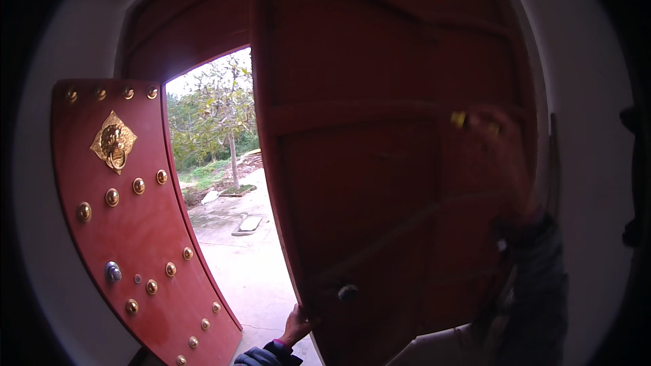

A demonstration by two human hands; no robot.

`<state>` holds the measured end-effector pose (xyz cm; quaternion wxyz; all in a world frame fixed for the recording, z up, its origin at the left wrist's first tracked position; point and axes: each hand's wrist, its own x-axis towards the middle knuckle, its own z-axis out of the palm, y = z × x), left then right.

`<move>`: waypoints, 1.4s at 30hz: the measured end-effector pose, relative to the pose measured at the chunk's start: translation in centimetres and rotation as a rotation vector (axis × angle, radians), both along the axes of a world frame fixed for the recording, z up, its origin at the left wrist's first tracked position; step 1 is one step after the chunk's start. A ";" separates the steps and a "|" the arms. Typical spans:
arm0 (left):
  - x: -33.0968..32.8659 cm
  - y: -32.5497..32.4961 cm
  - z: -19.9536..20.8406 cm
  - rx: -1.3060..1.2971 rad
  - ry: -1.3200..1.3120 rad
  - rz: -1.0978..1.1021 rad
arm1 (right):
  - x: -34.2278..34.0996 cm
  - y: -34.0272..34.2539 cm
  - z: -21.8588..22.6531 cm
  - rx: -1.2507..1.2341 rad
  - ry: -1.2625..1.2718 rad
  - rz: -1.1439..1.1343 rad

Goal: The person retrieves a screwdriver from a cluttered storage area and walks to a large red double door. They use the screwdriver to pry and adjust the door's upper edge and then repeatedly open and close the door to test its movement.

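Note:
A dark red door panel [352, 183] fills the middle and right. At its lower left edge is my left hand [296, 327], its fingers closed on the edge. My right hand [498, 142] is raised high in front of the panel's right part, in shadow. Its fingers are closed on a small yellow object [459, 119], whose kind is too dark and blurred to tell. Whether that object touches the door, I cannot tell. Low on the panel sits a round knob [348, 292], apart from both hands.
A second red door leaf [146, 227] stands swung open at the left, with gold studs, a gold lion-head knocker [113, 142] and a silver knob [113, 271]. Bright paving [247, 278] and a tree [232, 149] show through the gap. White walls [590, 163] flank the doorway.

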<state>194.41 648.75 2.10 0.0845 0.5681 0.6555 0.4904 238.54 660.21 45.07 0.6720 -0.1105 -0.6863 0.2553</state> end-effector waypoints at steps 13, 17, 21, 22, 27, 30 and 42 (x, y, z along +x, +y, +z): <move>0.5 -0.9 1.9 -0.222 -0.040 0.078 | -18.5 4.6 28.8 0.602 -0.003 -0.264; -0.1 -0.1 0.4 -0.218 -0.061 0.096 | -22.5 5.1 32.0 0.674 0.053 -0.321; -1.7 2.1 -4.0 -0.120 -0.166 0.077 | -25.1 7.4 35.2 0.763 0.159 -0.416; -2.0 2.5 -5.5 -0.094 -0.202 0.069 | -25.4 8.2 35.8 0.791 0.148 -0.338; -3.9 4.1 -11.3 -0.003 -0.322 0.041 | -26.4 11.3 38.4 0.882 0.143 -0.168; -4.7 4.4 -12.5 -0.063 -0.364 0.022 | -26.2 11.8 39.2 0.808 0.072 -0.202; 2.3 -1.4 1.4 0.078 -0.419 -0.054 | -24.6 8.2 39.9 0.654 -0.113 -0.153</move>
